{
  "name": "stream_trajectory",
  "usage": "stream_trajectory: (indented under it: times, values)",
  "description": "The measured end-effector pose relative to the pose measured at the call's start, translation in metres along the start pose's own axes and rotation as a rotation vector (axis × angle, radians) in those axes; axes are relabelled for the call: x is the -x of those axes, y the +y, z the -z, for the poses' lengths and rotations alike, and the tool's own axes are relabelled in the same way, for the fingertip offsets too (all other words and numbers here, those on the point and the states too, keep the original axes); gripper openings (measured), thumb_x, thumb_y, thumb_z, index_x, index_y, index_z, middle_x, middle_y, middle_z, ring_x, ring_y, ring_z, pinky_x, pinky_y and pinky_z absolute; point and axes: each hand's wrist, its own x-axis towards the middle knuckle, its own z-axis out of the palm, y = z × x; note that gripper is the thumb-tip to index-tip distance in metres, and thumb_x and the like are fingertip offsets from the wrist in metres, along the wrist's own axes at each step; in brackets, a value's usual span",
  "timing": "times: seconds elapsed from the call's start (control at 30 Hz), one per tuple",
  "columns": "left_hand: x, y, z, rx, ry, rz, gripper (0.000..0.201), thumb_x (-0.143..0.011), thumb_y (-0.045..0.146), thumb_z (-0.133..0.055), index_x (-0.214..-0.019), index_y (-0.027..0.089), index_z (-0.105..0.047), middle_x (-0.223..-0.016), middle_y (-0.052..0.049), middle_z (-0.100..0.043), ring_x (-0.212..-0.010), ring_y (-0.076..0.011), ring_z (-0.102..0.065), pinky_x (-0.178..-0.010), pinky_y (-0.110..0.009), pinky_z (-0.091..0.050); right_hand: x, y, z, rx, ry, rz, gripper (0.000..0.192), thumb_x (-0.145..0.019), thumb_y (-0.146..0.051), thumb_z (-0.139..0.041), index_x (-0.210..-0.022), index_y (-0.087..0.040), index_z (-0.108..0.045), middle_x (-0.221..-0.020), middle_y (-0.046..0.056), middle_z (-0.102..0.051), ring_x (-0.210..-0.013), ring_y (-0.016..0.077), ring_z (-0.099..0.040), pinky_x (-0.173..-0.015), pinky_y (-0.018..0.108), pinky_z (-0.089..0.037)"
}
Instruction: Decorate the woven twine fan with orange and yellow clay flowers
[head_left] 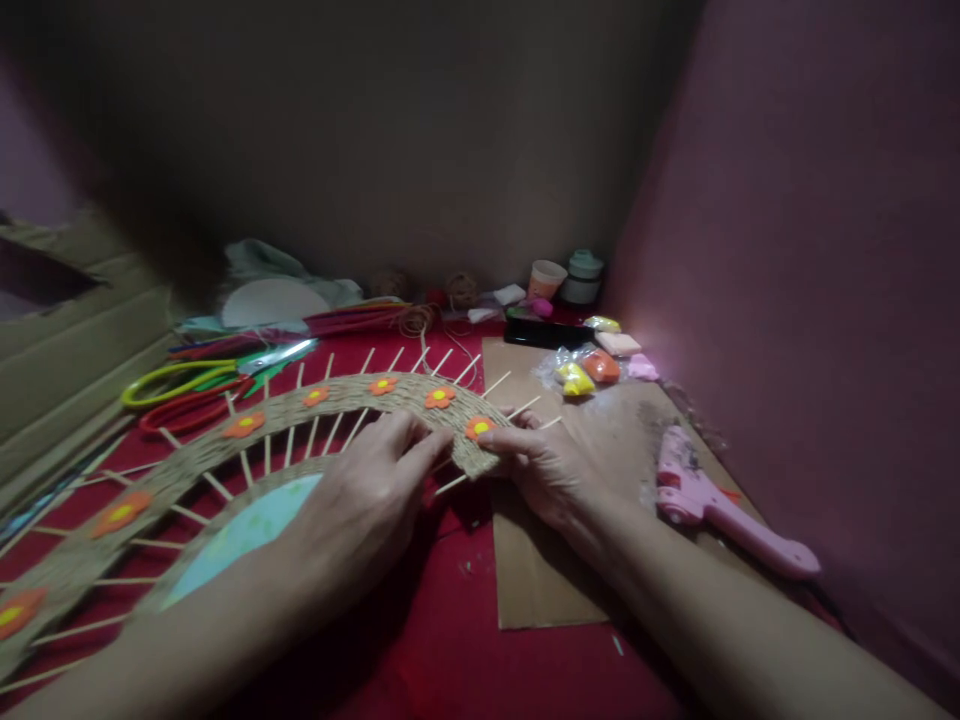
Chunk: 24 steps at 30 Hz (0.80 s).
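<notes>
A large round piece of woven jute twine (345, 396) on thin wooden sticks fills the left and middle. Orange flowers with yellow centres, such as this flower (382, 386), sit along its band. A pale blue-green disc (244, 535) shows inside an inner woven ring. My left hand (379, 470) is closed at the band's inner edge, its fingertips partly hidden. My right hand (544, 465) grips the band's right end, thumb pressed on the edge of the last orange flower (480, 428) and fingers behind the band.
Brown cardboard (547, 570) lies on the red surface (420, 640). A pink glue gun (727, 510) rests at right. Small packets of coloured clay (600, 366) and a black phone-like object (547, 333) lie behind. Scissors (195, 385) are at left; a cup (546, 280) stands by the back wall.
</notes>
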Motion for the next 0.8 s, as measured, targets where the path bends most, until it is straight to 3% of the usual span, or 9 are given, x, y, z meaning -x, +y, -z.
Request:
stream_trajectory:
  times: [0.23,0.4,0.8]
  values:
    - [-0.002,0.007,-0.003,0.118,-0.089,0.095,0.040,-0.085,0.005,-0.036,-0.121,0.015,-0.050,-0.094,-0.009,-0.047,-0.077,-0.0181,-0.042,-0.069,-0.034,-0.040,0.001,-0.001,0.004,-0.038,-0.083,-0.016,0.015,-0.059,-0.017,-0.073,-0.071,-0.013,-0.065,-0.070,0.003,-0.063,-0.064,0.0145,-0.056,-0.059,0.029,-0.048]
    - [-0.005,0.013,-0.005,0.088,-0.102,0.104,0.040,-0.085,0.006,-0.037,-0.121,0.015,-0.050,-0.091,-0.009,-0.048,-0.076,-0.0189,-0.040,-0.068,-0.036,-0.038,0.001,-0.001,0.001,-0.052,-0.033,0.009,0.016,-0.054,-0.014,-0.074,-0.065,-0.014,-0.062,-0.064,0.001,-0.062,-0.060,0.0139,-0.055,-0.058,0.029,-0.047]
    - [-0.003,0.015,-0.007,0.035,-0.048,0.066,0.038,-0.084,0.004,-0.037,-0.117,0.013,-0.051,-0.088,-0.008,-0.047,-0.076,-0.0191,-0.040,-0.067,-0.035,-0.037,0.000,-0.001,0.001,-0.089,-0.106,-0.012,0.014,-0.055,-0.013,-0.070,-0.066,-0.012,-0.063,-0.063,0.001,-0.061,-0.058,0.0133,-0.054,-0.061,0.030,-0.046]
